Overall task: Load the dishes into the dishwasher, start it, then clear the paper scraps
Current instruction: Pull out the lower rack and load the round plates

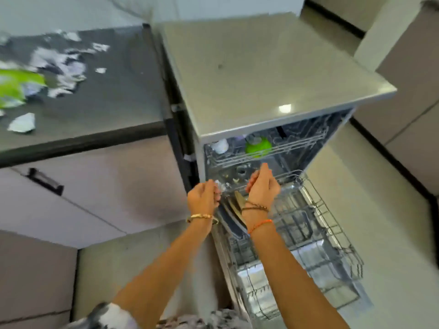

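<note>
The dishwasher (261,74) stands open with its lower rack (327,233) pulled out over the dropped door. Dark plates (234,210) stand on edge at the rack's left side. In the upper rack (297,143) sit a green bowl (257,146) and a white cup (219,146). My left hand (203,198) curls its fingers round a small shiny item (220,185) at the lower rack's left rim, too blurred to name. My right hand (262,184) hovers over the same rim with fingers drawn together; any hold is hidden. White paper scraps (61,65) lie on the dark counter (114,96).
A green thing (16,86) blurs at the counter's left edge, and a crumpled paper ball (22,123) lies near its front. A cabinet door with a black handle (45,181) is below the counter. Pale floor tiles run to the right of the dishwasher.
</note>
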Motion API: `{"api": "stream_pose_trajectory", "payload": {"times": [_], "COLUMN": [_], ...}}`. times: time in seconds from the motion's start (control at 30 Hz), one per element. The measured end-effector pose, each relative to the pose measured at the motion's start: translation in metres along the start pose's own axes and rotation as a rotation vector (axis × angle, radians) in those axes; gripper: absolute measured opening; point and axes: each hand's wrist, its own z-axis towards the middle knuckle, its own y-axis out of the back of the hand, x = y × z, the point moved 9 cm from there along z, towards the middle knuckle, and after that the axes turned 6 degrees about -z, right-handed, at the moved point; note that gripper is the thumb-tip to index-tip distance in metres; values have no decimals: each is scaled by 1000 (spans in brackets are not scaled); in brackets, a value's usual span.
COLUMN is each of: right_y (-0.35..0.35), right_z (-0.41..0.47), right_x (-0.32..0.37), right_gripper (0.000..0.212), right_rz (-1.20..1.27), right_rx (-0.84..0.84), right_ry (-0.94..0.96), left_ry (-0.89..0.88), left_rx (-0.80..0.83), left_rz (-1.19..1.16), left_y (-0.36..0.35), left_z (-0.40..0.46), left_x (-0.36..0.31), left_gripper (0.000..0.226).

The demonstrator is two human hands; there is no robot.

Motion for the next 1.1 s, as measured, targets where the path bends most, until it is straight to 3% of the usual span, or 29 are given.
{"api": "stream_pose_trajectory", "payload": {"times": [0.1,0.2,0.3,0.4,0.67,0.93,1.1], "right_y": [-62,-129,-191,-244,-382,-539,-611], "right_z": [-37,-88,-149,-207,-297,-363,-417], "right_x": [21,21,12,6,-23,-60,-100], "right_gripper": [47,41,32,26,7,18,10], "right_rz": [-22,-36,-68,-137,-405,-532,-657], "right_rx": [153,325,551,732,1067,1406,1631], "right_ry": [-15,-153,-254,-253,-226,-261,-281], "left_ry": [-206,-470,-705,-821,-757,-682,-636], "left_rx": [2,-48,-218,-416,-648,-932,-1140], "left_rz": [-31,16,66,60,122,132,76], "left_y": [40,107,181,258,389,494,556], "left_z": [-7,-23,-40,-55,-40,18,25], "left_x": [-60,-127,-184,-228,-291,-354,-370], "left_gripper": [25,23,9,9,27,34,36]}}
